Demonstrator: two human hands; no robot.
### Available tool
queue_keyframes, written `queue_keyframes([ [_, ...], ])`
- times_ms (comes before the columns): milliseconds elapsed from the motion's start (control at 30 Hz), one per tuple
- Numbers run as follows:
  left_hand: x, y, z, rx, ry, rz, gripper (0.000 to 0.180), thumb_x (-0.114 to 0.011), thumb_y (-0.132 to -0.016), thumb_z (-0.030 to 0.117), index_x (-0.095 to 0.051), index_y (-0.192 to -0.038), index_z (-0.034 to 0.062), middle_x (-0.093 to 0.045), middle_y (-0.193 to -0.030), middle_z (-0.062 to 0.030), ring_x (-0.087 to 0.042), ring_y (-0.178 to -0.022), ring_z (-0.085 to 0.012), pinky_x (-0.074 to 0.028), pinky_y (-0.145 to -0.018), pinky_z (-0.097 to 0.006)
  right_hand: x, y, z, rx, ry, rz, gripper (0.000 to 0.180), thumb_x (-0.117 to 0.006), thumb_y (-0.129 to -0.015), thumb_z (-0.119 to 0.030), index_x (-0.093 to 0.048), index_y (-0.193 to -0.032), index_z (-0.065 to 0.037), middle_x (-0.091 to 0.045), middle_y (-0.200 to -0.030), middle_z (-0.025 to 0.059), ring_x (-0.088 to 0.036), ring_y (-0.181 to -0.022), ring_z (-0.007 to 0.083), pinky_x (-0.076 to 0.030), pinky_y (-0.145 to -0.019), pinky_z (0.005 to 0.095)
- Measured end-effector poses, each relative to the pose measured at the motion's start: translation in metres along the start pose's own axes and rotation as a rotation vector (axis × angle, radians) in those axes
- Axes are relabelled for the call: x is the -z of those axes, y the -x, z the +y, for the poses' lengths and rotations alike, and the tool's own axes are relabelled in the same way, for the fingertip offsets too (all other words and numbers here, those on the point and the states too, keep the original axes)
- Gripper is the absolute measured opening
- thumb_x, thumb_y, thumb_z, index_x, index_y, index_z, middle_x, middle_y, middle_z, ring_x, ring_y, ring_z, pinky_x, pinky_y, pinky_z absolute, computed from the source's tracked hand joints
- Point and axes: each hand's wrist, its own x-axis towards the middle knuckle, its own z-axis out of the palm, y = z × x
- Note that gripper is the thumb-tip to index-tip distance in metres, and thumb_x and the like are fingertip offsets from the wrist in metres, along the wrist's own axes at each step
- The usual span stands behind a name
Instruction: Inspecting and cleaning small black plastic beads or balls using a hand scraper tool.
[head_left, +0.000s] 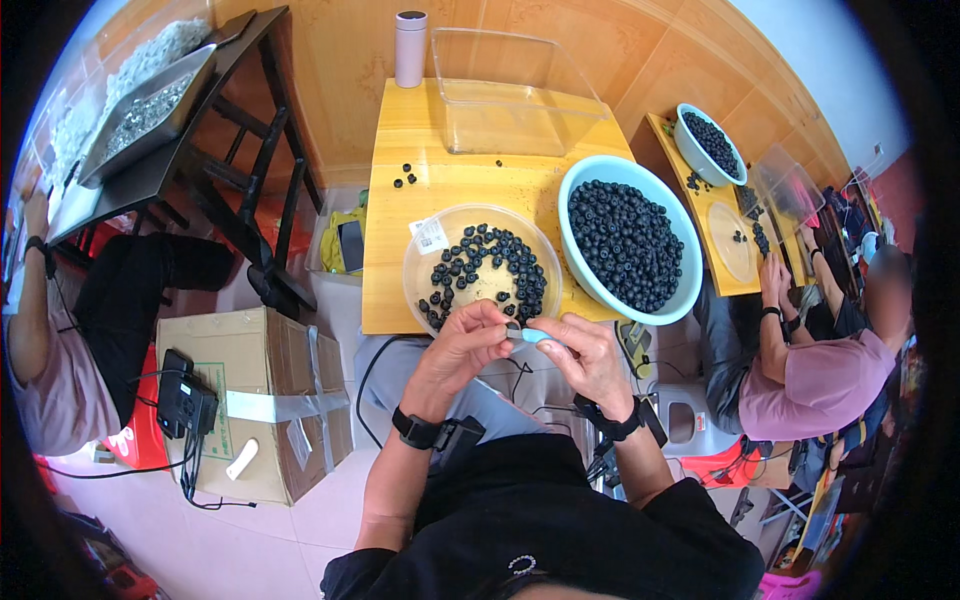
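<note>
In front of my body, both hands meet just over the near rim of a round clear plastic tray (411,285). My left hand (462,345) pinches a small dark round piece (513,327) between thumb and fingertips. My right hand (590,358) is closed on a small tool with a light blue handle (537,335), its tip against that piece. What the tip is like is too small to tell. Many similar dark round pieces (485,250), blueberry-like in look, lie in the tray. A light blue bowl (573,190) heaped with them stands to the right.
A clear rectangular bin (500,125) and a pink bottle (410,50) stand at the back of the yellow table (390,215). A few loose pieces lie far left. On the floor at left sits a cardboard box (235,340). People work at both sides; another bowl (685,150) is at right.
</note>
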Motion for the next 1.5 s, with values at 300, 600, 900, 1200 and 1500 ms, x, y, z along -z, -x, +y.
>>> queue_keyframes([
  [300,-0.013,0.011,0.001,0.025,-0.003,-0.066,0.011,-0.063,-0.079,0.002,-0.058,-0.088,0.0051,-0.061,-0.089,-0.0136,-0.058,-0.068,-0.0135,-0.049,-0.064,-0.021,-0.011,0.008,0.052,-0.158,0.135,0.103,0.016,-0.061,-0.082,-0.014,-0.066,-0.089,0.0,-0.064,-0.076,0.0144,-0.061,-0.062,0.0272,-0.046,-0.055,0.033],
  [600,-0.006,0.005,-0.002,-0.013,0.021,0.046,0.013,-0.061,-0.081,0.001,-0.058,-0.093,0.004,-0.061,-0.09,-0.0104,-0.06,-0.074,-0.0129,-0.051,-0.067,-0.022,-0.01,0.001,0.015,-0.118,-0.201,0.125,0.02,-0.062,-0.08,-0.01,-0.064,-0.096,0.002,-0.065,-0.083,0.0136,-0.062,-0.07,0.0192,-0.047,-0.061,0.0277],
  [900,-0.009,0.007,-0.003,0.046,-0.089,0.064,0.018,-0.061,-0.079,-0.003,-0.052,-0.093,0.0051,-0.062,-0.095,-0.0071,-0.061,-0.08,-0.0117,-0.053,-0.07,-0.024,-0.023,-0.007,0.001,-0.204,-0.515,0.035,0.017,-0.068,-0.074,-0.006,-0.064,-0.09,-0.001,-0.056,-0.073,0.0025,-0.049,-0.062,0.0077,-0.036,-0.053,0.0222],
  [1200,-0.002,0.002,-0.013,0.093,-0.171,0.077,0.019,-0.062,-0.078,-0.002,-0.053,-0.092,0.0061,-0.061,-0.095,-0.0072,-0.061,-0.074,-0.0129,-0.051,-0.065,-0.024,-0.015,0.009,0.002,-0.284,-0.575,-0.009,0.018,-0.067,-0.077,-0.008,-0.063,-0.093,-0.002,-0.059,-0.08,0.0013,-0.052,-0.072,0.0079,-0.041,-0.064,0.0235],
  [1500,0.004,0.001,0.009,-0.115,-0.464,0.374,0.013,-0.06,-0.081,0.003,-0.056,-0.093,0.0024,-0.063,-0.091,-0.0081,-0.061,-0.073,-0.0118,-0.051,-0.066,-0.023,0.059,0.033,0.094,-0.442,-0.063,0.586,0.027,-0.068,-0.073,-0.006,-0.063,-0.099,-0.002,-0.063,-0.08,0.0048,-0.056,-0.07,0.0114,-0.045,-0.063,0.0261],
])
